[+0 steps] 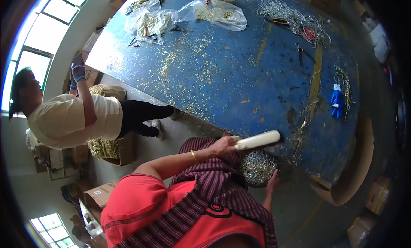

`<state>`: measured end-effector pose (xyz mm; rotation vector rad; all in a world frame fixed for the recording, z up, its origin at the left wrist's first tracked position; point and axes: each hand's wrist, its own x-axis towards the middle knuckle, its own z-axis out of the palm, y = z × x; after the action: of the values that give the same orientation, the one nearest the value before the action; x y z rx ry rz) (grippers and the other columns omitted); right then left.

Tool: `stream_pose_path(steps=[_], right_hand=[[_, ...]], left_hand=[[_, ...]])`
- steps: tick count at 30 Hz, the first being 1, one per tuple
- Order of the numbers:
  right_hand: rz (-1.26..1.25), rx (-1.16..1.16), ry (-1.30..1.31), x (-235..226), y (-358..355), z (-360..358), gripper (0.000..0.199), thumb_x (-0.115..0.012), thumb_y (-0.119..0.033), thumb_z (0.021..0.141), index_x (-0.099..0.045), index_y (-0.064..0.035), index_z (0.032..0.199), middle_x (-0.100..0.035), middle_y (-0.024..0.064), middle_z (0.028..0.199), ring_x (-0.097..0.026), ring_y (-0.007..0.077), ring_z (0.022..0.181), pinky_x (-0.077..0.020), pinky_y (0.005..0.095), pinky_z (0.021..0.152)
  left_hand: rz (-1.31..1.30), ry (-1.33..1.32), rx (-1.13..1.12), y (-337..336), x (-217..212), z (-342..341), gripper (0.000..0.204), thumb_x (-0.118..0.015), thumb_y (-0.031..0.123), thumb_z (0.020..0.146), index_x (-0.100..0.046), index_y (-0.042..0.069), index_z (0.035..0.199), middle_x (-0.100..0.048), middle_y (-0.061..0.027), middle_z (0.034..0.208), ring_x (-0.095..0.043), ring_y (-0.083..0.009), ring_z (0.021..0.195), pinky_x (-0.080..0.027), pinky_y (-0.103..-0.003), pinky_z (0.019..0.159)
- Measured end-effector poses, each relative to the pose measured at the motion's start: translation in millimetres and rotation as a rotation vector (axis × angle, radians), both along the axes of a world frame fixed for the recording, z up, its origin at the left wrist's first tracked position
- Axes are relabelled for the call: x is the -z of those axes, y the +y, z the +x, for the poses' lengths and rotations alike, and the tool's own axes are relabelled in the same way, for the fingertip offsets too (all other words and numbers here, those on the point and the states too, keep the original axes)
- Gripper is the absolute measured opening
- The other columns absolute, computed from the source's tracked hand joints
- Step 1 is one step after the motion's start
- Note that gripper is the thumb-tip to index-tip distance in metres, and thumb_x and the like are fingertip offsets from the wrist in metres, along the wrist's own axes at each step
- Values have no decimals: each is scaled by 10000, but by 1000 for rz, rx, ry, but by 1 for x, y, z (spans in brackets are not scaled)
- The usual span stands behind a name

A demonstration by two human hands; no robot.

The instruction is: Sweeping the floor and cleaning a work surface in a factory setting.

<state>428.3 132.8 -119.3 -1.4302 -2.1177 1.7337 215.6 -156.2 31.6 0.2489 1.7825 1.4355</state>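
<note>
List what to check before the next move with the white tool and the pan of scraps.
1. Left hand grips the white cylindrical tool firmly: ok.
2. Right hand holds the rim of the round pan: ok.
3. Pan sits just below the edge of the blue table: ok.
4. Room left in the pan: cannot tell; it already holds many metal scraps.
5. Table surface free of loose scraps: not ok, bits lie scattered across it.
6. Co-worker is apart from both hands: ok.

White cylinder (258,140) lying across blue table's edge (239,85).
</note>
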Motion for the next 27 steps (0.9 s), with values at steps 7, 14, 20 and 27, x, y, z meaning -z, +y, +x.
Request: stream_pose_path(steps=[7, 14, 20, 27], right_hand=[[122, 152, -142, -57, 24, 68, 661, -461, -480, 880, -422, 67, 1249, -448, 162, 1295, -445, 269, 1155, -327, 343, 976], [148, 339, -439, -145, 14, 106, 734, -448, -557, 853, -437, 70, 1236, -467, 167, 1264, -489, 298, 1096, -387, 371, 924], [208, 347, -318, -208, -46, 30, 733, -423, -565, 859, -411, 50, 1257, -459, 170, 1257, -498, 309, 1085, -413, 400, 909], [95, 441, -159, -220, -121, -80, 725, -412, -562, 866, -366, 24, 1290, -427, 162, 1283, -471, 306, 1119, -399, 423, 935]], left_hand=[[-41, 128, -473, -69, -57, -25, 426, -695, 183, 775, -503, -21, 1096, -566, -30, 891, -530, -101, 808, -441, -242, 712], [-586, 494, -534, -139, -30, -110, 407, -648, 341, 751, -582, 8, 976, -622, -175, 822, -610, -281, 770, -463, -371, 683], [-655, 464, -757, -206, -18, -244, 355, -619, 288, 792, -509, 31, 1011, -608, -203, 836, -600, -336, 785, -453, -411, 669], [-864, 780, -772, -324, 37, -434, 302, -545, 281, 844, -484, 50, 1028, -579, -210, 923, -555, -382, 873, -435, -448, 722]])
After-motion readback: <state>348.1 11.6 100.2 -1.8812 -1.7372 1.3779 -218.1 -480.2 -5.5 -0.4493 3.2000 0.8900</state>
